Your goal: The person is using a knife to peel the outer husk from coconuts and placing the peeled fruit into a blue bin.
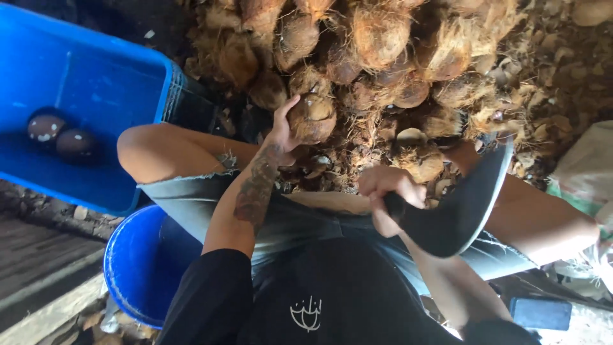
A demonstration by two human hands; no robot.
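My left hand (282,131) grips a brown, husk-flecked coconut (311,118) at the near edge of a big pile of fibrous coconuts (383,57). My right hand (389,195) is closed around the handle of a broad, dark curved blade (463,201) that points up to the right. Both hands sit between my bare knees, with the blade just below the pile.
A blue rectangular tub (83,89) at the left holds two dark peeled coconuts (60,135). A round blue bucket (143,265) stands below it beside my left thigh. Husk scraps (549,70) litter the ground at the right, near a white sack (587,172).
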